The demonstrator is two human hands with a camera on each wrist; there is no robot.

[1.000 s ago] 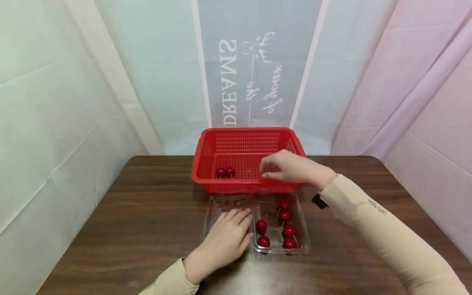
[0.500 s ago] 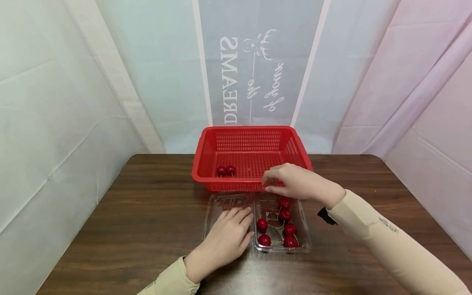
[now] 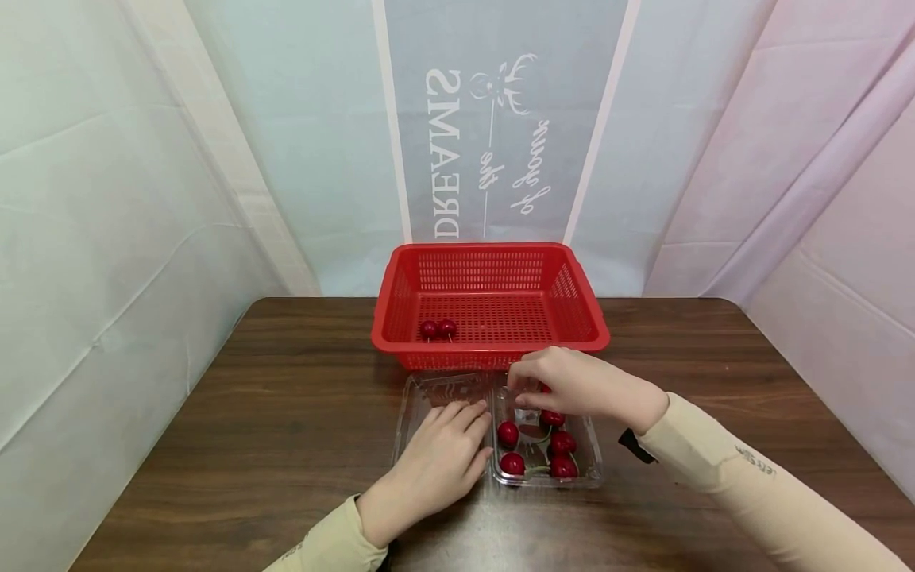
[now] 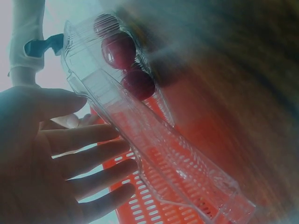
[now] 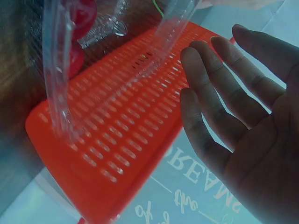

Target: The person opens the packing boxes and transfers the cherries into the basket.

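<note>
A clear plastic clamshell box (image 3: 592, 469) lies open on the table, several red cherries (image 3: 562, 443) in its right half. My left hand (image 3: 434, 461) rests on its left half; in the left wrist view the fingers of that hand (image 4: 79, 154) lie relaxed along the clear edge. Over the far end of the right half hovers my right hand (image 3: 572, 383), fingers bent downward and hiding part of the fruit. In the right wrist view this hand (image 5: 238, 107) shows spread, loosely bent fingers with nothing between them.
Behind the box stands a red perforated basket (image 3: 489, 348), with two cherries (image 3: 438, 329) at its near left. The brown wooden table (image 3: 286, 413) reaches back to a pale curtain (image 3: 329, 119) with mirrored lettering, and pale cloth hangs on both sides.
My right hand has moved from over the basket toward me, down over the far end of the clear box. My left hand has stayed in place.
</note>
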